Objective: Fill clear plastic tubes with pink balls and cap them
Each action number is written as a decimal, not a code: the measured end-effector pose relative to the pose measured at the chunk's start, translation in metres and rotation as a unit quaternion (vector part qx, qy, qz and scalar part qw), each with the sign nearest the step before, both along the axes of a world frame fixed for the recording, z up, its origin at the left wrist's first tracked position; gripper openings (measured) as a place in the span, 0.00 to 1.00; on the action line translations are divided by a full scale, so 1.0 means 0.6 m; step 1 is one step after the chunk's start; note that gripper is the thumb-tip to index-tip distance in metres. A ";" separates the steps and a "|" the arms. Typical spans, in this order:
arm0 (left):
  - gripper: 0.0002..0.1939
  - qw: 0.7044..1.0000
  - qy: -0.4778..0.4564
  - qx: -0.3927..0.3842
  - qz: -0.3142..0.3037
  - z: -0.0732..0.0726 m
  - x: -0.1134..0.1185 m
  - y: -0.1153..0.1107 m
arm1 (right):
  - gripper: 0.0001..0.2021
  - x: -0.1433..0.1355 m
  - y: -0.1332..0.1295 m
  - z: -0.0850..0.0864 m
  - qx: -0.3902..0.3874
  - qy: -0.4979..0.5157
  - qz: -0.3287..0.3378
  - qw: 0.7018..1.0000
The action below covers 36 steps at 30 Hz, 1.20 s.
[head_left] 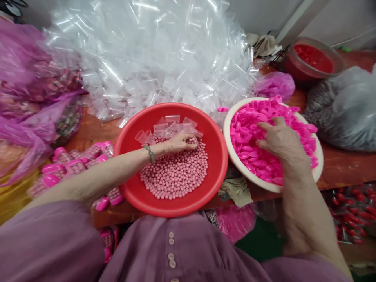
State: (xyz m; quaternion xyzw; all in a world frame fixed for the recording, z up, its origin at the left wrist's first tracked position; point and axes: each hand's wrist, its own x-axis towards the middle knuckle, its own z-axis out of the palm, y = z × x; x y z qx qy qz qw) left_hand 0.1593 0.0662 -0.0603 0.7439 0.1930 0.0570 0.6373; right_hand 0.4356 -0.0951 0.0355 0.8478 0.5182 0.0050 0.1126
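Observation:
My left hand (182,142), with a green bead bracelet (149,154) at the wrist, is inside a red basin (167,209). Its fingers are closed around a clear plastic tube (197,134) with pink beads showing in it. Loose pink beads (174,176) cover the basin's bottom, and several empty clear tubes (164,128) lie on them at the far side. To the right, my right hand (279,137) reaches into a white basin (227,137) heaped with bright pink plastic caps (249,137). Its fingers are spread and touch the caps; nothing is visibly gripped.
A large heap of clear tubes (158,55) rises behind the basins. Bead-filled tubes with pink caps (75,166) lie at the left, near purple bags (23,55). A grey-filled bag (343,109) and a red-filled tub (313,58) stand right. A cloth (236,190) hangs over the table's front edge.

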 end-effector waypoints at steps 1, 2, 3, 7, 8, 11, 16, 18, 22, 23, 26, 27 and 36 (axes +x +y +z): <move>0.23 1.000 -0.003 -0.012 -0.019 0.000 0.003 -0.006 | 0.28 0.001 0.001 0.004 0.004 0.001 -0.001 1.000; 0.21 0.999 -0.002 -0.025 -0.042 0.000 0.005 -0.013 | 0.29 0.002 0.002 0.008 0.007 0.001 0.000 1.000; 0.20 0.997 -0.001 -0.038 -0.063 -0.001 0.008 -0.021 | 0.29 0.001 0.002 0.013 0.007 0.000 0.001 1.000; 0.16 0.990 0.010 -0.085 -0.110 -0.008 0.011 -0.050 | 0.28 -0.007 0.000 0.035 0.017 -0.012 0.004 1.000; 0.16 0.987 0.016 -0.106 -0.123 -0.009 0.010 -0.056 | 0.27 -0.011 -0.002 0.042 0.030 -0.017 0.007 0.999; 0.16 0.975 0.039 -0.146 -0.166 -0.004 0.001 -0.068 | 0.26 -0.023 -0.011 0.067 0.065 -0.025 -0.002 0.998; 0.11 0.955 0.082 -0.120 -0.258 0.023 -0.031 -0.074 | 0.25 -0.060 -0.026 0.117 0.147 -0.002 0.014 0.989; 0.10 0.945 0.090 -0.124 -0.289 0.033 -0.047 -0.074 | 0.24 -0.087 -0.027 0.131 0.194 0.032 0.084 0.977; 0.10 0.934 0.119 -0.144 -0.303 0.058 -0.077 -0.074 | 0.21 -0.165 -0.006 0.123 0.202 0.149 0.238 0.938; 0.10 0.934 0.126 -0.146 -0.300 0.065 -0.083 -0.073 | 0.21 -0.186 0.004 0.113 0.183 0.178 0.254 0.933; 0.09 0.939 0.125 -0.138 -0.290 0.086 -0.101 -0.068 | 0.22 -0.239 0.037 0.064 0.102 0.232 0.281 0.926; 0.09 0.940 0.118 -0.133 -0.290 0.092 -0.107 -0.066 | 0.23 -0.251 0.047 0.046 0.074 0.229 0.283 0.928; 0.11 0.981 0.034 -0.092 -0.170 0.125 -0.161 -0.061 | 0.42 -0.274 0.072 -0.034 -0.123 0.169 0.235 0.949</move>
